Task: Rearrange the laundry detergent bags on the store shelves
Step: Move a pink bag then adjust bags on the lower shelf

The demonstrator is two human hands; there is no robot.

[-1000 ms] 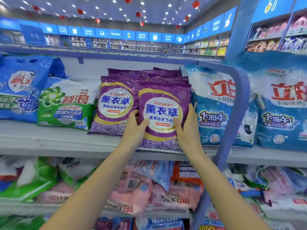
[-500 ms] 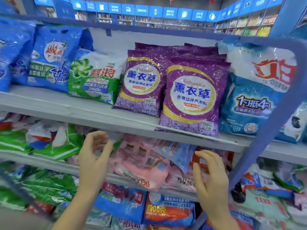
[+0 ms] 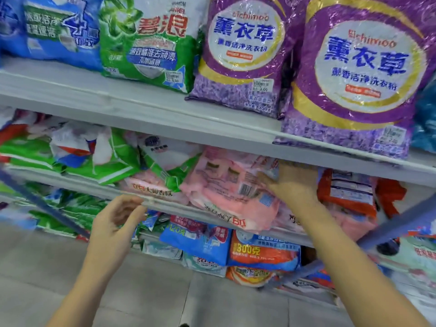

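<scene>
Our right hand (image 3: 292,185) lies on the pink detergent bag (image 3: 221,187) on the middle shelf (image 3: 165,206); because of blur we cannot tell if its fingers grip it. Our left hand (image 3: 118,215) hangs loosely curled just before the shelf edge, holding nothing.

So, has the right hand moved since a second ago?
Yes. The right hand has dropped from the front purple bag, which stands on the upper shelf, down to the pink bag one shelf below.
</scene>
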